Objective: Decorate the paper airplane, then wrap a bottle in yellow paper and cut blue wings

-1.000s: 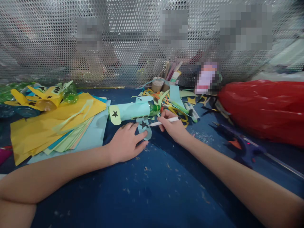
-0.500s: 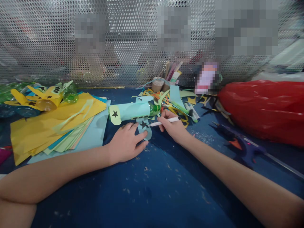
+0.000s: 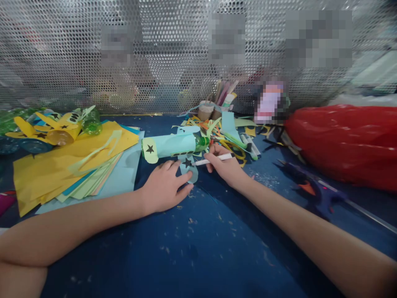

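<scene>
A green plastic bottle [image 3: 202, 142] wrapped in light blue paper [image 3: 176, 145] lies on its side, its neck toward the right. It has paper wings and a pale green tail piece [image 3: 150, 150] with a black star. My left hand [image 3: 164, 186] rests flat with fingers spread, its fingertips on the near blue paper wing [image 3: 192, 176]. In my right hand [image 3: 225, 163] is a white marker [image 3: 212, 160], pinched between thumb and fingers. The marker's tip meets the black star [image 3: 187, 162] on that wing.
Yellow paper sheets [image 3: 62, 161] and a yellow paper-covered bottle plane [image 3: 63, 132] lie to the left. Paper scraps [image 3: 214, 128] sit behind my right hand. At right are a glue gun [image 3: 319, 186] and a red plastic bag [image 3: 344, 145]. A perforated metal screen [image 3: 173, 54] stands behind.
The marker tip has shifted slightly left on the wing's star, with my right hand moving a little. My left hand and the bottle stay in place.
</scene>
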A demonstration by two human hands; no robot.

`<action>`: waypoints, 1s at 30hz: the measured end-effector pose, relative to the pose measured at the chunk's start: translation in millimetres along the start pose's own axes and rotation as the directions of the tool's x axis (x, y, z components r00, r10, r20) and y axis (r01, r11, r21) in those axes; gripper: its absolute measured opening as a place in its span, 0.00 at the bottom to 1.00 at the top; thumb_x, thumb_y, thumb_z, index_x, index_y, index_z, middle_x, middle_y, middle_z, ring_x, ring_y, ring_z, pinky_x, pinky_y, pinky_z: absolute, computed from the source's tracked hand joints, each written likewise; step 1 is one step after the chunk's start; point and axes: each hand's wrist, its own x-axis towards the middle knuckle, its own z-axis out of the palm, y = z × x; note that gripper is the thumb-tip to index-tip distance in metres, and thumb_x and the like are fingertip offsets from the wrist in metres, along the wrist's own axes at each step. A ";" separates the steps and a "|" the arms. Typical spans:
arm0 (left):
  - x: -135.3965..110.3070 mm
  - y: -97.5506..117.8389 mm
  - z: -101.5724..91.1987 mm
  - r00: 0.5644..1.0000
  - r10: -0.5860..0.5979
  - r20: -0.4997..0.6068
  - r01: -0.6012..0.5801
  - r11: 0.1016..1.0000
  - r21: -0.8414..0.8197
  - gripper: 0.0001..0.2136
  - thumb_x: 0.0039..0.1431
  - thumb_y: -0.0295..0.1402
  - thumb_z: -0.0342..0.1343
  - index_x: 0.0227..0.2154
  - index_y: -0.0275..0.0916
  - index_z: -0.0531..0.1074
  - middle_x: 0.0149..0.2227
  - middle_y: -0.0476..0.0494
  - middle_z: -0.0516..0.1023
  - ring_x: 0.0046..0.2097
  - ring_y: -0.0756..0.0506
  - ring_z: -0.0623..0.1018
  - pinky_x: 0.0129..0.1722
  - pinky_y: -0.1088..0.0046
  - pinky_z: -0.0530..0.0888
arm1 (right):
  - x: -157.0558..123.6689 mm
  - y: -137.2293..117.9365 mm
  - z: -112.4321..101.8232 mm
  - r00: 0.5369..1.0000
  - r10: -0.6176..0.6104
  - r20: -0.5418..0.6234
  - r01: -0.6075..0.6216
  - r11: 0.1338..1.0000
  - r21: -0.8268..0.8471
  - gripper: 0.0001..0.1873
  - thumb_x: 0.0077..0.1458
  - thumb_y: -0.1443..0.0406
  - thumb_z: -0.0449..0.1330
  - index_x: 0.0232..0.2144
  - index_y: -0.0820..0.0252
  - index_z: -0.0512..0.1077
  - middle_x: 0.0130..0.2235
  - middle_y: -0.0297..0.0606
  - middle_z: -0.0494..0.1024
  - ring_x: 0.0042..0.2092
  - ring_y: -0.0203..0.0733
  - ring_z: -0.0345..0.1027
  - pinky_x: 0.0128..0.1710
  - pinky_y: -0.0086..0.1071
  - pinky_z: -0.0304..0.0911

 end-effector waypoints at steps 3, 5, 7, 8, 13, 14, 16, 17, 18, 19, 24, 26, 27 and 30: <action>-0.2 -0.2 0.6 1.000 0.000 -0.002 0.000 1.000 0.000 0.21 0.68 0.44 0.37 0.54 0.44 0.69 0.54 0.32 0.69 0.53 0.34 0.70 0.45 0.55 0.72 | 0.4 1.7 0.1 1.000 0.003 0.007 -0.003 1.000 -0.012 0.12 0.51 0.66 0.57 0.20 0.55 0.58 0.13 0.25 0.67 0.19 0.33 0.58 0.26 0.30 0.54; -0.3 -0.5 1.2 1.000 0.005 -0.002 -0.005 1.000 -0.003 0.21 0.68 0.44 0.36 0.54 0.44 0.69 0.54 0.31 0.69 0.53 0.34 0.70 0.45 0.55 0.72 | 0.8 2.9 0.4 1.000 0.005 0.005 -0.005 1.000 -0.012 0.12 0.51 0.66 0.56 0.20 0.55 0.58 0.13 0.25 0.67 0.18 0.33 0.57 0.25 0.30 0.54; -0.3 -0.8 1.8 1.000 0.006 -0.001 -0.006 1.000 -0.005 0.21 0.68 0.44 0.37 0.54 0.44 0.69 0.54 0.31 0.69 0.53 0.34 0.70 0.45 0.55 0.72 | 0.8 3.0 0.6 1.000 -0.001 -0.001 0.001 1.000 -0.011 0.12 0.51 0.66 0.56 0.20 0.54 0.58 0.13 0.25 0.66 0.18 0.33 0.57 0.25 0.30 0.53; -0.3 -0.9 1.9 1.000 0.006 -0.002 -0.006 1.000 -0.006 0.21 0.68 0.44 0.37 0.53 0.44 0.69 0.54 0.31 0.69 0.53 0.34 0.70 0.45 0.55 0.72 | 0.7 2.7 0.7 1.000 -0.002 -0.001 0.002 1.000 -0.015 0.12 0.51 0.66 0.57 0.20 0.55 0.58 0.13 0.25 0.67 0.18 0.33 0.57 0.25 0.30 0.53; -0.3 -0.3 0.7 1.000 0.005 -0.006 -0.005 1.000 -0.014 0.21 0.67 0.44 0.37 0.53 0.43 0.69 0.54 0.31 0.69 0.52 0.34 0.70 0.46 0.54 0.72 | -0.4 -0.2 0.6 1.000 0.003 0.005 -0.003 1.000 -0.021 0.12 0.51 0.66 0.57 0.20 0.55 0.58 0.13 0.25 0.67 0.18 0.32 0.57 0.25 0.30 0.53; -0.3 -0.1 0.4 1.000 0.003 -0.004 -0.003 1.000 -0.014 0.21 0.67 0.44 0.37 0.53 0.43 0.69 0.54 0.32 0.69 0.52 0.34 0.70 0.46 0.54 0.72 | -0.5 -0.5 0.6 1.000 0.005 0.002 -0.005 1.000 -0.020 0.12 0.51 0.67 0.56 0.20 0.55 0.58 0.13 0.25 0.67 0.18 0.33 0.57 0.25 0.30 0.53; -0.3 0.2 -0.1 1.000 0.000 0.003 0.000 1.000 -0.013 0.21 0.67 0.43 0.37 0.53 0.44 0.69 0.54 0.32 0.69 0.53 0.34 0.70 0.46 0.55 0.72 | -0.6 -0.9 0.8 1.000 0.007 -0.002 -0.007 1.000 -0.020 0.12 0.51 0.67 0.57 0.20 0.55 0.59 0.13 0.25 0.67 0.19 0.33 0.58 0.25 0.30 0.54; -0.4 0.2 -0.2 1.000 0.000 0.005 0.001 1.000 -0.012 0.21 0.67 0.43 0.37 0.53 0.44 0.69 0.54 0.31 0.69 0.53 0.34 0.70 0.45 0.55 0.72 | -0.5 -1.0 1.0 1.000 0.007 -0.004 -0.007 1.000 -0.019 0.12 0.51 0.67 0.57 0.20 0.55 0.59 0.13 0.25 0.67 0.19 0.33 0.57 0.25 0.30 0.54; -0.4 0.1 -0.1 1.000 0.000 0.005 0.000 1.000 -0.012 0.21 0.67 0.44 0.37 0.53 0.44 0.69 0.54 0.31 0.69 0.53 0.34 0.70 0.45 0.55 0.72 | -0.5 -1.2 1.2 1.000 0.006 -0.008 -0.006 1.000 -0.014 0.12 0.51 0.67 0.57 0.20 0.55 0.58 0.13 0.25 0.66 0.18 0.33 0.57 0.25 0.30 0.53; -0.4 -0.1 0.0 1.000 0.001 0.004 -0.001 1.000 -0.013 0.21 0.67 0.44 0.37 0.53 0.44 0.69 0.54 0.31 0.69 0.53 0.34 0.69 0.45 0.55 0.72 | -0.4 -1.4 1.4 1.000 0.006 -0.013 -0.006 1.000 -0.008 0.12 0.50 0.67 0.56 0.19 0.55 0.58 0.12 0.24 0.66 0.18 0.32 0.57 0.24 0.30 0.53; -0.4 -0.6 -0.3 1.000 0.001 0.012 -0.001 1.000 -0.009 0.21 0.68 0.44 0.36 0.54 0.44 0.69 0.55 0.32 0.69 0.53 0.34 0.69 0.46 0.55 0.72 | -0.3 -2.9 1.8 1.000 0.007 -0.029 -0.007 1.000 0.018 0.12 0.49 0.69 0.55 0.18 0.54 0.57 0.11 0.24 0.63 0.16 0.32 0.53 0.21 0.29 0.49; -0.3 -0.3 -0.8 1.000 -0.002 0.016 0.002 1.000 -0.004 0.21 0.68 0.43 0.36 0.54 0.44 0.69 0.55 0.31 0.68 0.54 0.34 0.69 0.46 0.55 0.72 | -0.4 -3.3 1.8 0.999 0.003 -0.034 -0.002 1.000 0.025 0.12 0.48 0.69 0.55 0.18 0.54 0.57 0.11 0.24 0.64 0.16 0.31 0.53 0.21 0.29 0.50; -0.3 -0.2 -0.9 1.000 -0.003 0.017 0.003 1.000 -0.003 0.21 0.68 0.44 0.36 0.54 0.44 0.69 0.55 0.31 0.68 0.54 0.34 0.69 0.46 0.55 0.72 | -0.4 -3.5 1.8 0.999 0.001 -0.037 0.000 1.000 0.026 0.12 0.48 0.69 0.55 0.18 0.54 0.57 0.11 0.24 0.64 0.17 0.32 0.53 0.21 0.29 0.50; -0.4 0.0 -0.8 1.000 0.000 0.012 0.000 1.000 -0.007 0.21 0.68 0.44 0.37 0.54 0.44 0.69 0.55 0.31 0.68 0.53 0.34 0.69 0.46 0.55 0.72 | -0.5 -3.3 1.8 0.999 -0.008 -0.044 0.009 1.000 0.021 0.12 0.49 0.69 0.55 0.18 0.54 0.57 0.11 0.24 0.64 0.17 0.31 0.53 0.21 0.29 0.49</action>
